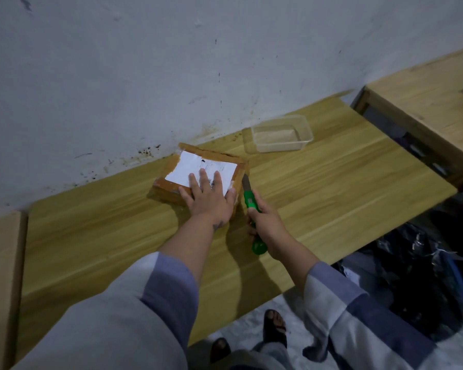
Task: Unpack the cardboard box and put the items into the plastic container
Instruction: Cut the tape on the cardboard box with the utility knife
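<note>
1. My left hand (208,197) lies flat on top of the cardboard box (171,189), palm down and fingers spread — it grips nothing, it only presses on the lid, the fingertips reaching onto the white shipping label (195,166).
2. My right hand (265,222) is closed in a fist round the green handle of a utility knife (251,209). The blade points toward twelve o'clock and its tip meets the box's right edge, at about three o'clock from my left hand.
3. The cardboard box sits on the wooden table (332,188), near the wall (145,76). It is shut: brown tape runs round the top edges and the label covers most of the lid, so I cannot tell what is inside.
4. The plastic container (277,137) stands at roughly one o'clock from the box, apart from it and just beside the wall. It is clear, rectangular, without a lid — I see only the table's wood through its bottom and no items in it.
5. At about four o'clock from the box, off the table's edge, dark plastic bags (412,276) lie heaped on the floor; their contents are hidden.
6. A second wooden surface (425,102) stands at two o'clock, past a gap beyond the container.
7. Both my sleeves are grey with a darker blue band, pushed back from the wrists.
</note>
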`<act>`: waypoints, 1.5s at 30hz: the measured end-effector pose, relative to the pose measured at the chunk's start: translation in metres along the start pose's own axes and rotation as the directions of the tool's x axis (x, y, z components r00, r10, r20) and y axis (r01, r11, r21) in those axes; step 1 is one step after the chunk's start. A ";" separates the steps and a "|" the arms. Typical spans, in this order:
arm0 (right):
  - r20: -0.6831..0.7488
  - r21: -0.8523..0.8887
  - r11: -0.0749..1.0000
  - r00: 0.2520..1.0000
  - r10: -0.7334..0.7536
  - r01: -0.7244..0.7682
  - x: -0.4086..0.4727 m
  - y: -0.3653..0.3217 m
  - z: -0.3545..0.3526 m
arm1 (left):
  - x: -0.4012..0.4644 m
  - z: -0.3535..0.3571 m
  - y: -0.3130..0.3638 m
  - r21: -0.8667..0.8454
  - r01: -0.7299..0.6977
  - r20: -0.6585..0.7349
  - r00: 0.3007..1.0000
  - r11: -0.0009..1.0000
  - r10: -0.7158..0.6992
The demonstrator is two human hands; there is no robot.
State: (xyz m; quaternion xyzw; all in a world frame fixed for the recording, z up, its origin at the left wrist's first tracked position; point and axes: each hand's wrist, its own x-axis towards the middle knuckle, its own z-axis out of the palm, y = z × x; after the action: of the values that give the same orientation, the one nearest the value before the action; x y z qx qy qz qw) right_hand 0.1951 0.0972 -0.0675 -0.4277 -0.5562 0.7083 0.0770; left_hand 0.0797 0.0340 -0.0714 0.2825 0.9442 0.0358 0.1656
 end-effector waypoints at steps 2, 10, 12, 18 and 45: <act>0.066 0.128 0.989 0.996 0.061 -0.069 -0.001 -0.002 -0.003 | 0.000 0.000 0.000 0.002 -0.002 0.000 1.000 1.000 0.002; -0.067 -0.251 0.967 0.996 -0.057 0.039 -0.005 -0.008 -0.005 | 0.000 -0.001 0.000 0.000 0.002 0.003 1.000 1.000 -0.002; -0.086 -0.412 0.905 0.985 -0.153 0.104 -0.006 -0.010 -0.004 | 0.000 -0.001 0.000 -0.001 0.007 0.011 1.000 1.000 -0.007; -0.087 -0.317 0.945 0.990 -0.114 0.081 -0.001 -0.011 0.009 | 0.002 -0.002 0.004 0.007 0.033 0.037 0.999 0.999 -0.033; 0.102 0.044 0.987 0.983 0.149 -0.155 -0.016 -0.027 -0.003 | -0.001 -0.001 0.003 -0.027 0.044 0.030 0.999 0.999 -0.043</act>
State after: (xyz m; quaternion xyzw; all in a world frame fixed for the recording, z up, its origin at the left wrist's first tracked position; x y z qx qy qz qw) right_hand 0.1971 0.0998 -0.0367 -0.4312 -0.5064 0.7467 0.0063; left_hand 0.0818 0.0358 -0.0692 0.2602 0.9470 0.0410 0.1841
